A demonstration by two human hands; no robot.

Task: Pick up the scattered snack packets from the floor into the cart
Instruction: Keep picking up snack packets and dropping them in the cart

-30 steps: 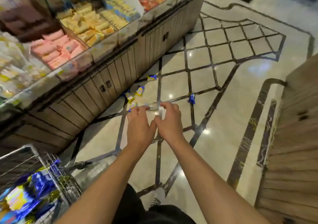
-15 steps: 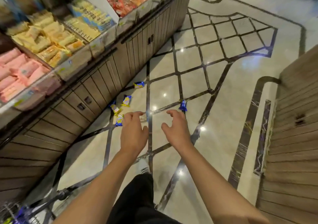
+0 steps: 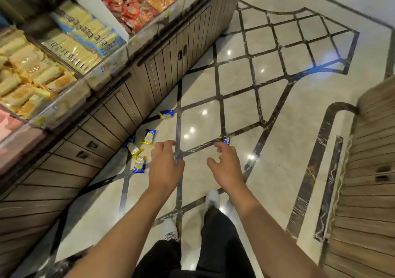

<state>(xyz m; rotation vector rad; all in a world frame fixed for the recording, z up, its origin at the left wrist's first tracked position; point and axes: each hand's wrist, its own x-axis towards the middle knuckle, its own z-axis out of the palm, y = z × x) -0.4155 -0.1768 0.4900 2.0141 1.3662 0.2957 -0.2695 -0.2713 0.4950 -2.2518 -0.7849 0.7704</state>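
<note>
Several blue-and-yellow snack packets lie on the marble floor near the shelf base: one [image 3: 166, 114] farthest, one [image 3: 149, 136] nearer, one [image 3: 133, 148] against the cabinet and one [image 3: 139, 164] closest. Another packet [image 3: 226, 139] shows partly past my right fingertips. My left hand [image 3: 165, 164] hovers just right of the closest packet, fingers loosely curled, holding nothing; a blue sliver [image 3: 176, 159] peeks out beside its thumb. My right hand [image 3: 226, 164] reaches forward with spread, relaxed fingers, just short of the half-hidden packet. The cart is out of view.
A wooden display counter [image 3: 132, 98] with bins of packaged snacks runs along the left. A wooden unit [image 3: 367, 171] stands on the right. My legs and white shoes [image 3: 211, 198] are below my hands on the glossy tiled floor.
My hands, held together a second ago, have moved apart. The view has shifted forward toward the packets, and the cart at lower left has dropped out of view.
</note>
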